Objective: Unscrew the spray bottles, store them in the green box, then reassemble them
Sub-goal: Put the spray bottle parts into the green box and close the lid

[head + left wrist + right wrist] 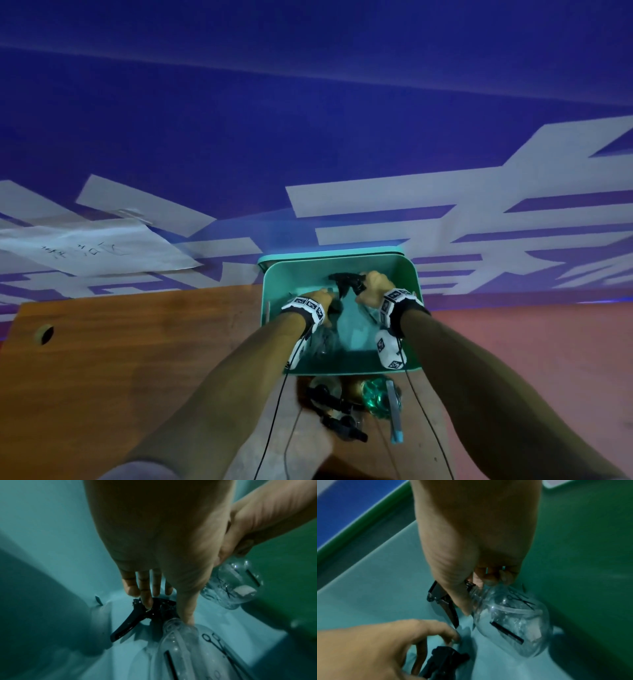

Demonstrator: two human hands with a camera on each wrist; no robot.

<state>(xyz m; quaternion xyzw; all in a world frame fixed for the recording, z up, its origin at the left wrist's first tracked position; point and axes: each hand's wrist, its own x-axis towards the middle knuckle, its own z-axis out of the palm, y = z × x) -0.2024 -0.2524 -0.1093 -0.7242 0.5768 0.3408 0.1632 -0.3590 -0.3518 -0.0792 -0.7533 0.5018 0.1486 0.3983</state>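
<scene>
The green box (274,277) stands at the table's far edge with both my hands inside it. My right hand (476,595) grips a clear spray bottle (513,626) at its neck, by the black trigger head (443,601), and holds it tilted near the box's right wall. A second clear bottle (188,649) lies on the box floor with its black trigger head (137,615) fitted. My left hand (166,605) reaches down onto that head, fingertips on one side and thumb at the bottle's neck. In the head view, my left hand (325,301) and right hand (373,284) are close together.
In front of the box on the wooden table (120,359) lie loose black spray heads (337,414), a green bottle (378,397) and a pale blue tube (395,418). A paper sheet (96,250) hangs at the left. A round hole (44,334) marks the table's left end.
</scene>
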